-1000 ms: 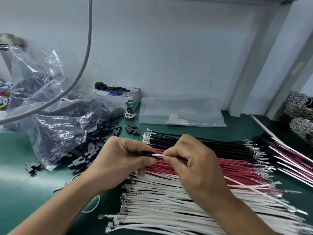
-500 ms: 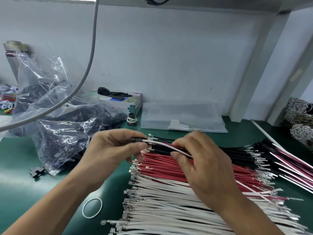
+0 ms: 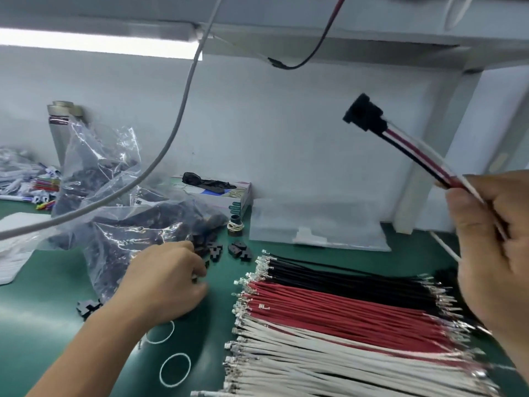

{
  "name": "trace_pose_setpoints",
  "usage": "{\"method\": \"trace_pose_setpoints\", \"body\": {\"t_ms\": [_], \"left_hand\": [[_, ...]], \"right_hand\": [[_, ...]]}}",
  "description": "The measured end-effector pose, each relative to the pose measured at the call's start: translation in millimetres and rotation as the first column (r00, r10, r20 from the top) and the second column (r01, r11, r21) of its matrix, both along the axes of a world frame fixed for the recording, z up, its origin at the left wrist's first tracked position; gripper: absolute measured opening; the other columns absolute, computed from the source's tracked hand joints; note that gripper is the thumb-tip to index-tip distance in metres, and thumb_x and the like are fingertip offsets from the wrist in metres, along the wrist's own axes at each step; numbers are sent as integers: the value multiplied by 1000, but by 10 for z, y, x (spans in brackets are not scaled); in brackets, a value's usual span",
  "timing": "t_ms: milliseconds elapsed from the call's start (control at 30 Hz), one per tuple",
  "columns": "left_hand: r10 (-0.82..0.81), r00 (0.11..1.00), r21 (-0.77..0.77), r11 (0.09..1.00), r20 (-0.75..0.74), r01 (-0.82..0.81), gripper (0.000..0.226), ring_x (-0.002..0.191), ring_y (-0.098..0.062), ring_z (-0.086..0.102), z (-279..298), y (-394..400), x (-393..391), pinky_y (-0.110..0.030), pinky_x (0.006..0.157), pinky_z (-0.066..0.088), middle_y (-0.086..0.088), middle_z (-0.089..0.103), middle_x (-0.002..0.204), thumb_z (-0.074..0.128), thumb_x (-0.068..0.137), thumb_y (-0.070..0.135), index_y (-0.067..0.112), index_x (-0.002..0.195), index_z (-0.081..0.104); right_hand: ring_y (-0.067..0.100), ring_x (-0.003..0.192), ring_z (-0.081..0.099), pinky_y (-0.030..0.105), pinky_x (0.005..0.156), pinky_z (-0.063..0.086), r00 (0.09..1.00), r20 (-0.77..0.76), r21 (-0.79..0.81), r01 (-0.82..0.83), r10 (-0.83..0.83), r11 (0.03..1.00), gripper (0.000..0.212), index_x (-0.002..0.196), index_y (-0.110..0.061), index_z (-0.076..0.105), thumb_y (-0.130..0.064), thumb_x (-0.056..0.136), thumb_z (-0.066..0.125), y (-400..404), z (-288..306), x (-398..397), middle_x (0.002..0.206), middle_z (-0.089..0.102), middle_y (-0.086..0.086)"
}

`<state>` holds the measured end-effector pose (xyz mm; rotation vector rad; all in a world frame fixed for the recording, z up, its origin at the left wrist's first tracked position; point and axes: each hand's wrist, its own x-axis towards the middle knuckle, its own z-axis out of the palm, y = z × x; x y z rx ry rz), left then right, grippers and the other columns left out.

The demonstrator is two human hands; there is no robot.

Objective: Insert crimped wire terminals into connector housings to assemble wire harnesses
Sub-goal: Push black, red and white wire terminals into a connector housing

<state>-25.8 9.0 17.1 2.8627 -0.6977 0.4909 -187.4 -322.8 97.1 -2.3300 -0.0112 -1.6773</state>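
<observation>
1. Now the green counter [image 3: 43, 305] carries most of the work: rows of black, red and white crimped wires [image 3: 343, 319] lie side by side on its right part, with their long axis running from near-left to far-right and their metal terminals at both ends.
2. Left of the wires, a clear plastic bag [image 3: 114, 213] of black connector housings lies open toward the middle, and loose housings [image 3: 217, 250] are spilled at its mouth.
3. The right hand [image 3: 498, 247] is raised over the far end of the wire rows, its grip pressed together around a finished harness [image 3: 423, 156] of black, red and white wires; the black housing of it [image 3: 363, 113] points up and to the left, in the air.
4. The left hand [image 3: 169, 279] rests low on the counter at the bag's mouth, touching the loose housings. Its fingertips are curled under, so I cannot tell whether they already pinch one.
5. I judge that the next housing lies just beyond the left fingertips, so the left hand is clearly the nearer one, while the right must first put its harness aside.
</observation>
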Motion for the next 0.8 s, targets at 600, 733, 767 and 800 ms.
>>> {"method": "trace_pose_setpoints", "body": {"t_ms": [600, 733, 767, 800], "left_hand": [[-74, 997, 184, 981, 19, 69, 4, 86, 6, 44, -280, 3, 283, -18, 71, 33, 27, 45, 86, 49, 75, 48, 48, 79, 50], [-128, 992, 84, 988, -19, 129, 38, 64, 6, 55, -98, -98, 203, -18, 65, 47, 35, 58, 73, 93, 50, 39, 54, 76, 69], [-174, 984, 86, 982, 41, 170, 48, 53, 1, 61, -82, -90, 192, -22, 55, 55, 30, 65, 68, 101, 33, 28, 42, 73, 77], [-206, 975, 76, 977, 78, 200, 53, 47, -5, 65, -124, -96, 225, -30, 48, 59, 21, 70, 64, 103, 26, 21, 32, 73, 82]], "right_hand": [[15, 88, 56, 26, 70, 48, 777, -365, -149, 495, -513, 856, 20, 97, -18, 78, -12, 78, 76, -1074, -665, -365, 98, 59, -5], [-2, 93, 51, 7, 77, 35, 858, -498, 17, 155, -126, 988, 20, 106, -32, 74, -24, 89, 69, -188, -660, 213, 99, 53, -20], [-4, 97, 50, 7, 81, 36, 841, -537, 21, 85, -60, 996, 23, 113, -34, 72, -27, 93, 63, -26, -717, 336, 104, 53, -21], [-4, 103, 48, 9, 87, 37, 829, -559, 24, 23, -5, 999, 27, 121, -35, 68, -29, 97, 58, 97, -788, 439, 110, 53, -22]]}}
